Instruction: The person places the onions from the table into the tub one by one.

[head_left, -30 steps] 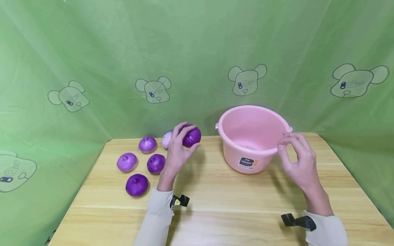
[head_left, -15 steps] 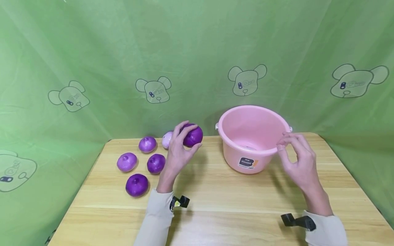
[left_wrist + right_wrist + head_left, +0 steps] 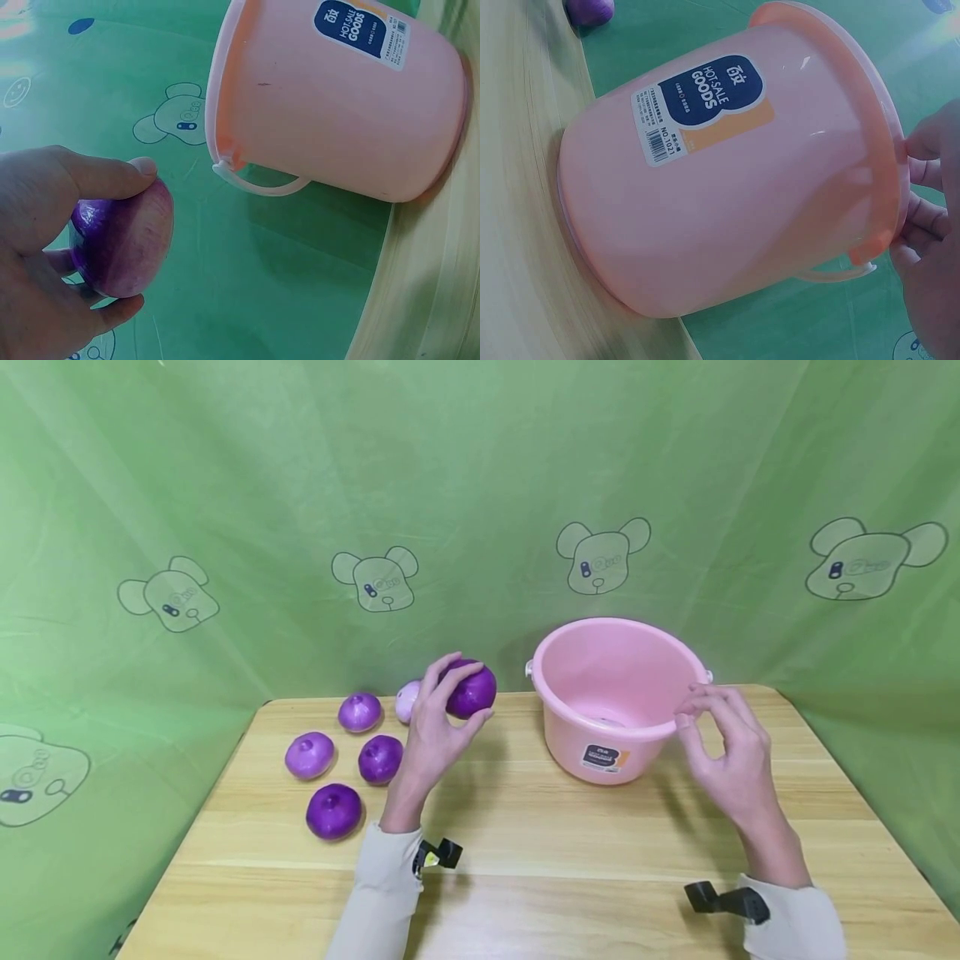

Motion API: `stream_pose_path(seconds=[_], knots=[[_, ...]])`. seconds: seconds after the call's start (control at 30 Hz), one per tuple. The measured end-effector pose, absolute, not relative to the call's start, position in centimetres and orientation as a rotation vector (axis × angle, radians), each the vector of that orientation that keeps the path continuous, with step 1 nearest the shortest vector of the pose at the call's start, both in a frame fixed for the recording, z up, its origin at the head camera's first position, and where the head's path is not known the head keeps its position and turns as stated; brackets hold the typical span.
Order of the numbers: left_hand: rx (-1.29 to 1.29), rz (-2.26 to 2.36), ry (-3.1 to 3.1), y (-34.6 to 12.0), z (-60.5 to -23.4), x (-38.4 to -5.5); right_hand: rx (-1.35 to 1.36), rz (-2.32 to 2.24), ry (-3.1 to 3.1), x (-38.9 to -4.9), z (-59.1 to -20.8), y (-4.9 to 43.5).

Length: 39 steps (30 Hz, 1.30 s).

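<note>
My left hand [image 3: 437, 727] grips a dark purple onion [image 3: 474, 690] between thumb and fingers, raised near the table's back edge. In the left wrist view the onion [image 3: 124, 240] shows a paler side facing the bucket. The pink bucket [image 3: 600, 752] stands upright at the back, its label facing me. With thumb and fingertips, my right hand [image 3: 731, 752] pinches its right rim, also seen in the right wrist view, where the bucket [image 3: 727, 187] fills most of the picture. Just behind the left hand sits a pale onion [image 3: 406, 702], partly hidden.
Several purple onions lie on the wooden table [image 3: 540, 893] left of my left hand, among them a dark one [image 3: 333, 812] in front and a lighter one [image 3: 309, 755]. A green curtain [image 3: 480, 485] with bear drawings hangs behind the table.
The left hand has lifted the dark onion slightly and shifted it a little to the right. My right hand and the bucket have stayed in place.
</note>
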State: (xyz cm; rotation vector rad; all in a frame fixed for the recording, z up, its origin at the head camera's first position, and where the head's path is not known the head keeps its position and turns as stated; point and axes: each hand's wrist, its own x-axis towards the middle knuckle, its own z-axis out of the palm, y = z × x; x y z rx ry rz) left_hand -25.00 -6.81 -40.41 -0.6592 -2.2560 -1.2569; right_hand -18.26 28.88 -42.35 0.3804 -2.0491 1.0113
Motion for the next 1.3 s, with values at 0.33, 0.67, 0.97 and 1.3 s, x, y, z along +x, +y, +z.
stream_pose_path(seconds=[0.33, 0.67, 0.97, 1.3], knots=[[-0.666, -1.254, -2.256, -6.8, -40.1, -24.7, 0.371, 0.998, -2.073, -18.2, -42.2, 28.9], [-0.703, -1.276, -2.236, -6.6, -39.5, -24.3, 0.385, 1.000, -2.005, -18.4, -42.3, 28.9], [-0.705, -1.308, -2.231, -6.6, -39.4, -23.9, 0.391, 1.007, -2.008, -18.5, -42.6, 28.7], [-0.733, -1.308, -2.224, -6.3, -38.9, -23.6, 0.392, 1.016, -2.007, -18.5, -42.5, 28.6]])
